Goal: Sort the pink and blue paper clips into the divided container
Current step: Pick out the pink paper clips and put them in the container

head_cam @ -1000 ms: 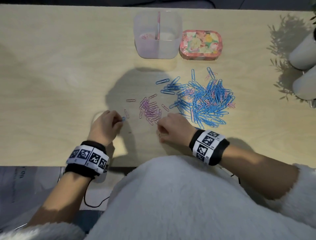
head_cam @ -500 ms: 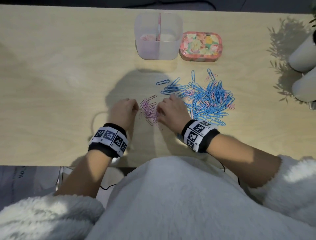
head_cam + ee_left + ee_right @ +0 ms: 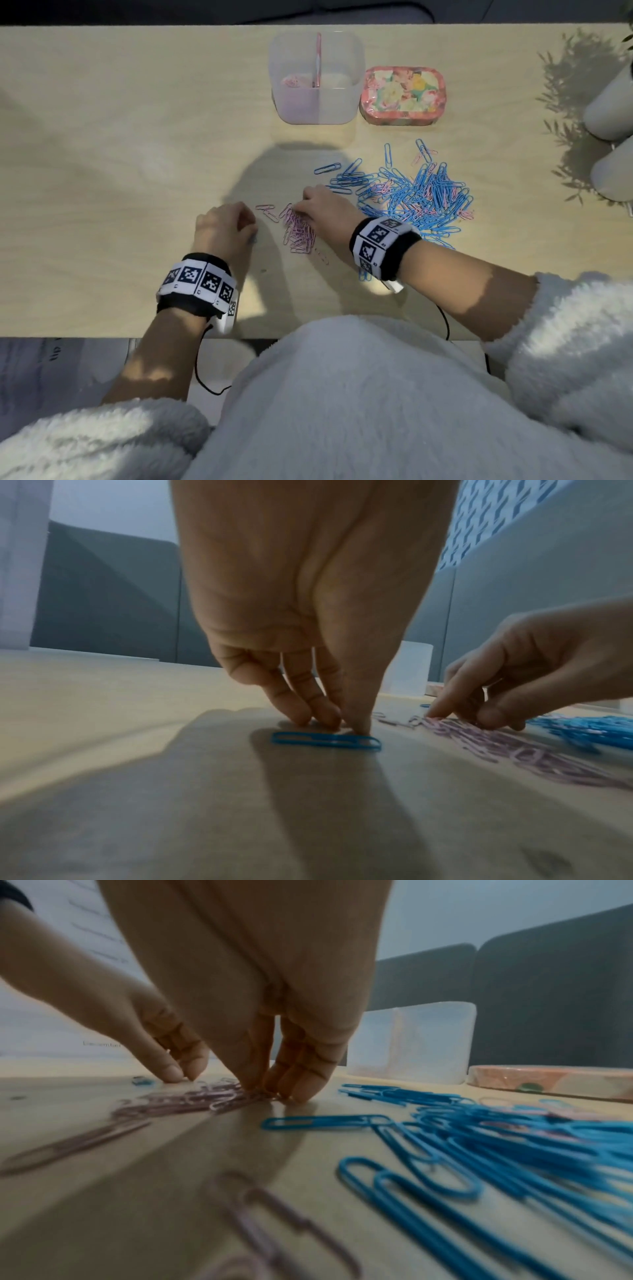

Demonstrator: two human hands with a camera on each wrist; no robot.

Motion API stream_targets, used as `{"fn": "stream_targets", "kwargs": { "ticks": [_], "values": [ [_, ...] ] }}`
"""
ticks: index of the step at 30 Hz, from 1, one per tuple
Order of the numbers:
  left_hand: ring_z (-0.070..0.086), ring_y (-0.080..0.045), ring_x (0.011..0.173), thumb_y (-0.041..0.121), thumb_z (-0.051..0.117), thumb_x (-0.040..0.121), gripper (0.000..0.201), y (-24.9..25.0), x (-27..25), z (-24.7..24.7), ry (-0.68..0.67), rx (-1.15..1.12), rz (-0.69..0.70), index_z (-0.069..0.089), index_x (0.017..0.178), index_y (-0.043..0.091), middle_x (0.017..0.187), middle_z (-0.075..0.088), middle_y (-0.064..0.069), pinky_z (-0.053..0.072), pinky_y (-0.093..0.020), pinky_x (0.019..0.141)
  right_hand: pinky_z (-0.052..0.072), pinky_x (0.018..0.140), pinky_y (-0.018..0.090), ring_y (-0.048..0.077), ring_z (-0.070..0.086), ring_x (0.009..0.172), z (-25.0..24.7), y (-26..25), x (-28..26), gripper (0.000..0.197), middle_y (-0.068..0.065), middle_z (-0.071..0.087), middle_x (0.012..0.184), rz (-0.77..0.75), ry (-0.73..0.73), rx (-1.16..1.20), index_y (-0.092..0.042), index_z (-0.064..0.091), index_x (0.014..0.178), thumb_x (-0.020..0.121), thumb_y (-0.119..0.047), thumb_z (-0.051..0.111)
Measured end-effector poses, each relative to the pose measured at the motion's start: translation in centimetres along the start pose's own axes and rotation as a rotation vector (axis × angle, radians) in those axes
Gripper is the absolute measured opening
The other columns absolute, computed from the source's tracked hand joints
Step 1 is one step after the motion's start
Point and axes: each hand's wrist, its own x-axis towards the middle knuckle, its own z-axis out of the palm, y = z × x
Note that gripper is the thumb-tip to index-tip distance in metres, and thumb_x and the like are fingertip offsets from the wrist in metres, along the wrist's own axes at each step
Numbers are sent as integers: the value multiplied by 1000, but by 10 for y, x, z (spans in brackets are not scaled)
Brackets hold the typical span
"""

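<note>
**A:** Grip first: the left hand is resting its fingertips, drawn close together, on the counter, touching but not lifting anything; the right hand is bunching thumb and fingers onto the clips, and I cannot tell whether it is actually pinching any.

**B:** And what is changing?

**A:** Both hands are moving forward from a second ago. The left one was working well out to the left and is now coming in just beside the pink pile; the right one is shifting from the pile's near end to its far end, so the two are now flanking it.

**B:** Where is everything sitting, big to small?

**A:** The divided container is standing at the far edge, well apart from the hands, with a floral tin just beside it; the blue heap, with some pink mixed in, is lying to the right; the pink pile is lying between the hands; one blue clip is lying flat against the left thumb tip.

**B:** Meaning?

**A:** I am reading it as gathering the pink clips for a transfer; most of the sorting is still waiting.
</note>
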Motion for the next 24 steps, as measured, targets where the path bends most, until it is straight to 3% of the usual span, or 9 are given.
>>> {"fn": "stream_targets", "kwargs": {
  "ticks": [3, 6, 9, 14, 16, 18, 21, 24],
  "values": [
    [59, -28, 96, 23, 57, 83, 10, 12, 0, 6, 7, -20, 56, 61, 92, 19, 100, 66, -6, 40, -38, 90, 45, 86, 41, 32, 52, 105, -4, 3, -21, 30, 17, 53, 107, 43, 36, 148, -6, 59, 116, 88, -16, 53],
    [56, -29, 97, 16, 54, 86, 24, 18, 3, 8, 76, -152, 73, 54, 109, 10, 111, 56, -12, 43, -36, 85, 43, 83, 36, 31, 54, 99, 0, 0, -46, 50, 15, 50, 109, 105, -22, 200, -4, 53, 119, 75, -21, 68],
    [53, -31, 106, 11, 53, 87, 38, 20, 8, 8, 61, -173, 93, 47, 124, 5, 122, 47, -17, 42, -38, 94, 42, 84, 35, 31, 54, 98, 12, -8, -56, 61, 15, 47, 113, 139, -40, 219, -3, 47, 124, 69, -16, 71],
    [58, -28, 99, 12, 56, 87, 23, 38, 4, 16, -44, -121, 212, 59, 109, 6, 111, 55, -13, 48, -39, 94, 41, 88, 31, 30, 53, 106, 6, -10, -35, 59, 14, 54, 114, 235, 68, 386, -10, 52, 125, 71, -16, 74],
    [57, -30, 101, 12, 54, 89, 25, 38, 0, 17, -37, -127, 228, 59, 113, 5, 113, 55, -14, 47, -39, 94, 42, 89, 31, 29, 54, 107, 0, -5, -32, 61, 13, 54, 116, 248, 86, 378, -11, 53, 123, 68, -19, 77],
    [54, -29, 107, 19, 60, 86, 39, 30, -3, 14, -35, -141, 224, 52, 123, 7, 119, 50, -14, 44, -40, 97, 43, 92, 36, 30, 52, 109, -5, 1, -31, 72, 14, 47, 122, 247, 53, 337, -7, 49, 125, 64, -26, 82],
    [45, -30, 113, 37, 78, 67, 79, 22, -6, 12, -100, -74, 238, 43, 131, 7, 123, 44, -16, 39, -40, 101, 47, 87, 42, 32, 52, 102, -5, -2, -28, 83, 14, 41, 118, 211, 7, 246, -5, 46, 114, 50, -39, 86],
    [47, -32, 106, 34, 82, 60, 76, 28, -6, 17, -111, -56, 249, 51, 122, 4, 116, 46, -18, 41, -39, 94, 49, 84, 45, 31, 50, 102, 0, -13, -21, 77, 12, 41, 114, 158, -19, 150, -10, 47, 112, 52, -44, 81]
  ]
}}
